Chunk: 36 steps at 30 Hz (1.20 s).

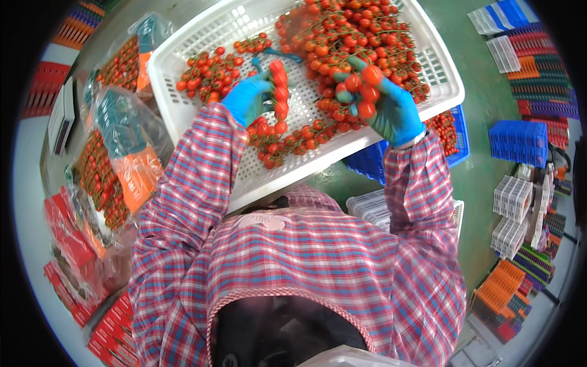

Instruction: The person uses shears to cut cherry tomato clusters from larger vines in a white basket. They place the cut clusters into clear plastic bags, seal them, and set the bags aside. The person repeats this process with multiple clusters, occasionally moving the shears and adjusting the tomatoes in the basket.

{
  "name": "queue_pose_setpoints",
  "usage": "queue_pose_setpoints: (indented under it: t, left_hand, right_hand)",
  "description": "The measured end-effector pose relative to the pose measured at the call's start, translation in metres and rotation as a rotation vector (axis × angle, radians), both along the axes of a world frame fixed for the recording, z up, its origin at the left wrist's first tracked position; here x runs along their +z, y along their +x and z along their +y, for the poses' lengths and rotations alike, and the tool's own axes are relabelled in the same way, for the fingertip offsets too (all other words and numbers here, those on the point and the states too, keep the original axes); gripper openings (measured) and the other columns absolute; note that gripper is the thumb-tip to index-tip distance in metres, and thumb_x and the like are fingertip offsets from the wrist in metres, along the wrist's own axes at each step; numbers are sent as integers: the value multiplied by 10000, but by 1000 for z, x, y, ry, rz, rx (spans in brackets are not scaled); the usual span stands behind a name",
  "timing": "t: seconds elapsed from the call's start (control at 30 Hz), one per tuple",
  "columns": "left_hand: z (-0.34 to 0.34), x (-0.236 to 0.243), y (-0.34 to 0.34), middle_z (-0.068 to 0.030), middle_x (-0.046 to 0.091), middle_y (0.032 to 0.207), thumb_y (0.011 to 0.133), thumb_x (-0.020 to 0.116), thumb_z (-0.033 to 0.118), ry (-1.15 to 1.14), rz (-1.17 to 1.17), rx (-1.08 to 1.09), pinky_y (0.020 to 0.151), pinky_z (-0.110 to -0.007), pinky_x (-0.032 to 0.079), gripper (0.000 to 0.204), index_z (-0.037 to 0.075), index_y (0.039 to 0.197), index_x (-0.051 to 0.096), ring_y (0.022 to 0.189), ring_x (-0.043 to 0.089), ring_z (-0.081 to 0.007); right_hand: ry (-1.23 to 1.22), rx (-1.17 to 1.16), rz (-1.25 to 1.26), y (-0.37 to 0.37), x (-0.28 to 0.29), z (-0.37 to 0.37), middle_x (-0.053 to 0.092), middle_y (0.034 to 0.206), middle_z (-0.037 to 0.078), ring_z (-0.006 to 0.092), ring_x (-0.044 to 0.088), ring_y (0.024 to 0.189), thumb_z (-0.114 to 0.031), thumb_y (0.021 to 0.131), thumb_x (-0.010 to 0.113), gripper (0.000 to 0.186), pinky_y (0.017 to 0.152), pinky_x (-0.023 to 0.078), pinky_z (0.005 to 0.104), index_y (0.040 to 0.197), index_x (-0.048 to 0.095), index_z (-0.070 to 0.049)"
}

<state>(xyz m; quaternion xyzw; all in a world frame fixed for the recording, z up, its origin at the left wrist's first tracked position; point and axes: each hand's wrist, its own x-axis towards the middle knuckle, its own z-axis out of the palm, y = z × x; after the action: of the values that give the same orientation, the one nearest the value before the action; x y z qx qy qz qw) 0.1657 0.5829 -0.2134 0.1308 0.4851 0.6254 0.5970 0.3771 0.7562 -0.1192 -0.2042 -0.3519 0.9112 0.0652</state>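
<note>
My left hand (246, 98), in a blue glove, is closed on a short vine of red cherry tomatoes (280, 92). My right hand (396, 115), gloved the same way, grips another small bunch of cherry tomatoes (369, 93) in its fingers. Both hands are over a white slatted plastic crate (160, 76). Vine tomatoes are heaped in its right half (367, 37). A smaller pile (211, 73) sits at its left, and a loose row (293, 142) lies along the near side. Just beyond my left hand lies a blue-handled tool (282, 55), partly hidden.
Clear-and-orange bags of tomatoes (104, 177) lie to my left, with red cartons (116, 327) nearer me. Under the white crate's right end is a blue crate (461, 137) holding tomatoes. Stacked blue (518, 142), white (512, 197) and orange crates (500, 287) stand at the right.
</note>
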Motion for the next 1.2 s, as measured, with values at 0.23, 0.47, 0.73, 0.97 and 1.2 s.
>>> queue_pose_setpoints:
  t: [0.23,0.47,0.73,0.97,1.2]
  left_hand:
    - [-102,71,6,-151,259,1443,878,352,268,362,-343,345,956,-467,410,560,61,1390,258,1260,371,-330]
    - [-163,82,21,-193,265,1429,887,367,330,598,-703,461,871,-617,417,574,46,1377,275,1251,346,-419]
    - [-192,84,26,-193,222,1446,857,370,563,674,-720,403,887,-633,389,724,93,1394,251,1256,325,-439]
    - [-190,89,28,-175,199,1457,842,352,628,691,-734,344,906,-606,397,792,88,1406,218,1297,261,-420]
    - [-178,91,28,-149,264,1434,883,355,548,578,-603,376,859,-535,452,723,96,1420,186,1198,417,-350]
  right_hand:
    - [1143,549,-239,-95,-46,-24,511,1241,166,240,537,1081,-304,800,631,682,900,435,344,1346,341,-15]
    - [1983,1196,80,-125,-112,-109,548,1085,169,327,568,977,-186,747,634,544,789,481,425,1240,433,-75]
    - [1612,1269,47,-142,-114,-98,484,1181,195,325,572,986,-38,721,634,643,799,492,398,1301,372,-131]
    - [143,780,31,-115,-22,-54,421,1299,196,324,542,1082,-199,856,591,637,868,500,417,1389,267,-71]
    - [-59,562,293,-100,3,-85,524,1143,214,362,578,984,-385,858,553,639,777,512,396,1332,308,-34]
